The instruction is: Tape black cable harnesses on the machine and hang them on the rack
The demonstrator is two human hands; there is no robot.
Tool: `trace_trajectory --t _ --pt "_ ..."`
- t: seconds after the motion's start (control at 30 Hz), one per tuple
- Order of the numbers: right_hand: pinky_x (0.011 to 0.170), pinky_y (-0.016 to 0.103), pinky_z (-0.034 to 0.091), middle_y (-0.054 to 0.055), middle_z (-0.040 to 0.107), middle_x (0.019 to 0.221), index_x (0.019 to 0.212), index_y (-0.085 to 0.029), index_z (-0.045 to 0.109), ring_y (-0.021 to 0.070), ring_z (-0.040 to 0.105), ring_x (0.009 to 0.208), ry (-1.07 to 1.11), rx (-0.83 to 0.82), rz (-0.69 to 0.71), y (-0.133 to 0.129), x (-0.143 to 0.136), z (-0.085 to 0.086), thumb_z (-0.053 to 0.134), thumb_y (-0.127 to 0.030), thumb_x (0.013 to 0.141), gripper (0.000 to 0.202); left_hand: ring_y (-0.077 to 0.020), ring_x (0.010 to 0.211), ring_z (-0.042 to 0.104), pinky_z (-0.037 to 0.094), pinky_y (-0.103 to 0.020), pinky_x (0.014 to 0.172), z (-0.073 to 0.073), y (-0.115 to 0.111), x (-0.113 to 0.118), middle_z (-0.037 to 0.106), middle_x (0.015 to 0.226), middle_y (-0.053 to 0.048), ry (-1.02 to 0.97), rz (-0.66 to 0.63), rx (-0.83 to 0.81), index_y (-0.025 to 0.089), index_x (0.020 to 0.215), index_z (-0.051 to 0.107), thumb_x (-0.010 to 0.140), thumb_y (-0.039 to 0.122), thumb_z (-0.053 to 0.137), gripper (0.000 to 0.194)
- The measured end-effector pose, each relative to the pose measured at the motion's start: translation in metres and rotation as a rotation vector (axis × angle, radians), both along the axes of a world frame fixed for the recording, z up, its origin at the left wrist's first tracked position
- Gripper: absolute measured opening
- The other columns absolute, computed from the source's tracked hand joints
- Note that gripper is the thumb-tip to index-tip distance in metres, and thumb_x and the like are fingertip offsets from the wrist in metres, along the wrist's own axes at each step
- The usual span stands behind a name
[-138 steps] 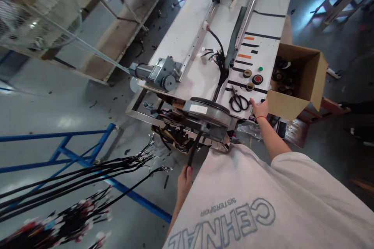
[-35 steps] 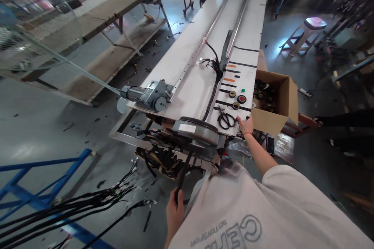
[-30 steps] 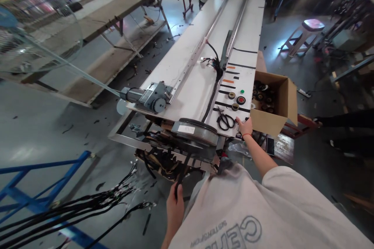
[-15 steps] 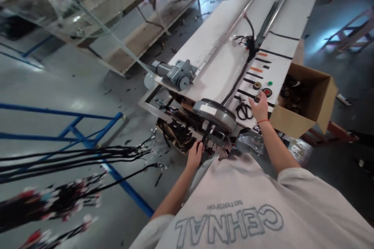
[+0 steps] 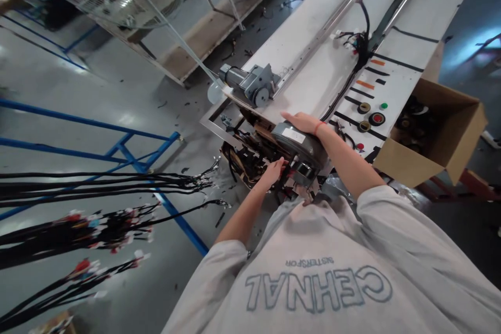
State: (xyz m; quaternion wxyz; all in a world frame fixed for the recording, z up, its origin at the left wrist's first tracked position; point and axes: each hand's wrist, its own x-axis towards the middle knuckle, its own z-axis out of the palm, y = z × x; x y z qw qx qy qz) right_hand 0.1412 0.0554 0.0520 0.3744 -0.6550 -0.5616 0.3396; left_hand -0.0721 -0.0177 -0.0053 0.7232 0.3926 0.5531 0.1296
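Observation:
A round dark-grey machine housing [image 5: 303,141] with a white label stands at the near end of the long white bench. My right hand [image 5: 301,121] lies over its far upper edge, fingers stretched out and partly behind the housing. My left hand [image 5: 275,171] is at the near left side of the machine, its fingers closed together by a dark part; what they hold, if anything, is hidden. Black-handled scissors [image 5: 346,138], partly covered by my right forearm, lie on the bench. Rolls of tape [image 5: 364,108] and a red-centred roll [image 5: 377,118] are beyond them.
An open cardboard box [image 5: 450,130] with dark rolls stands right of the bench. A grey motor [image 5: 250,83] sits at the bench's left corner. Black cable bundles [image 5: 117,185] hang at left by a blue metal frame [image 5: 144,162]. A wire harness [image 5: 362,49] lies along the bench.
My right hand has moved left from the tape rolls onto the round housing. My left hand stays by the machine; the black strip seen at its fingers is no longer visible. The view has shifted.

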Motion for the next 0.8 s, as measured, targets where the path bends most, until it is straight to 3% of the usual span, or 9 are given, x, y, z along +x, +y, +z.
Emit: trace_trajectory --t 0.1,0.2,0.33,0.4,0.47,0.53,0.63,0.73,0.8 --pt "0.065 0.028 0.047 0.002 0.06 0.071 0.082 -0.014 0.064 0.0148 0.056 0.068 0.033 -0.036 0.021 -0.037 0.017 -0.013 0.037 -0.057 0.099 0.054 -0.0223 0.069 0.071 0.056 -0.035 0.071 0.006 -0.007 0.007 0.072 0.075 -0.007 0.116 -0.078 0.13 0.017 0.1 0.057 0.095 0.056 0.043 0.042" --pt "0.06 0.027 0.042 0.002 0.053 0.061 0.073 -0.016 0.061 0.0177 0.052 0.064 -0.008 -0.103 -0.023 -0.081 0.038 -0.031 0.024 -0.057 0.1 0.062 -0.0233 0.079 0.072 0.053 -0.032 0.074 0.02 -0.013 0.017 0.073 0.082 -0.007 0.435 -0.296 0.47 0.019 0.11 0.053 0.093 0.051 0.052 0.037" --pt "0.075 0.031 0.044 0.015 0.062 0.096 0.097 -0.011 0.063 0.026 0.057 0.091 -0.47 -0.264 -0.322 -0.115 0.056 -0.052 0.048 -0.032 0.092 0.026 -0.03 0.089 0.07 0.049 -0.034 0.075 0.054 -0.005 0.025 0.073 0.086 -0.013 0.979 -0.607 0.754 0.018 0.109 0.056 0.092 0.049 0.054 0.036" --pt "0.081 0.035 0.044 0.022 0.057 0.116 0.114 -0.007 0.058 0.0305 0.056 0.101 -0.639 -0.432 -0.439 -0.12 0.063 -0.059 0.056 -0.018 0.082 0.035 -0.03 0.088 0.07 0.047 -0.032 0.072 0.073 0.008 0.02 0.073 0.083 -0.011 1.053 -0.66 0.794 0.018 0.107 0.058 0.093 0.05 0.051 0.036" --pt "0.081 0.037 0.045 0.025 0.056 0.118 0.119 -0.003 0.054 0.0317 0.058 0.102 -0.634 -0.595 -0.456 -0.126 0.073 -0.062 0.058 -0.013 0.077 0.044 -0.0294 0.087 0.07 0.046 -0.031 0.07 0.089 0.023 0.011 0.073 0.077 -0.009 1.061 -0.643 0.834 0.019 0.107 0.058 0.092 0.051 0.051 0.035" --pt "0.081 0.036 0.047 0.021 0.061 0.108 0.114 -0.004 0.057 0.0294 0.06 0.096 -0.494 -0.659 -0.404 -0.139 0.082 -0.058 0.062 -0.015 0.074 0.041 -0.0283 0.086 0.07 0.046 -0.03 0.068 0.096 0.036 0.0 0.072 0.071 -0.006 1.012 -0.639 0.826 0.02 0.106 0.057 0.091 0.05 0.052 0.033" --pt "0.077 0.034 0.049 0.01 0.064 0.089 0.099 -0.011 0.06 0.0237 0.061 0.083 -0.093 -0.501 -0.21 -0.172 0.082 -0.033 0.069 -0.032 0.075 0.033 -0.0248 0.08 0.069 0.046 -0.028 0.066 0.092 0.048 -0.012 0.072 0.07 -0.003 0.832 -0.651 0.74 0.02 0.105 0.057 0.089 0.046 0.056 0.03" --pt "0.079 0.035 0.05 0.009 0.065 0.091 0.093 -0.016 0.06 0.0225 0.061 0.085 0.436 -0.286 0.211 -0.201 0.049 0.002 0.067 -0.059 0.077 0.046 -0.0207 0.072 0.069 0.047 -0.027 0.065 0.08 0.052 -0.02 0.072 0.076 -0.003 0.674 -0.603 0.694 0.019 0.109 0.055 0.088 0.042 0.057 0.031" --pt "0.083 0.035 0.051 0.012 0.066 0.097 0.09 -0.016 0.06 0.0226 0.063 0.09 0.776 -0.339 0.506 -0.203 0.012 0.014 0.055 -0.076 0.079 0.061 -0.0179 0.065 0.068 0.048 -0.027 0.064 0.077 0.052 -0.022 0.072 0.086 -0.004 0.642 -0.562 0.697 0.018 0.113 0.053 0.088 0.041 0.058 0.034"
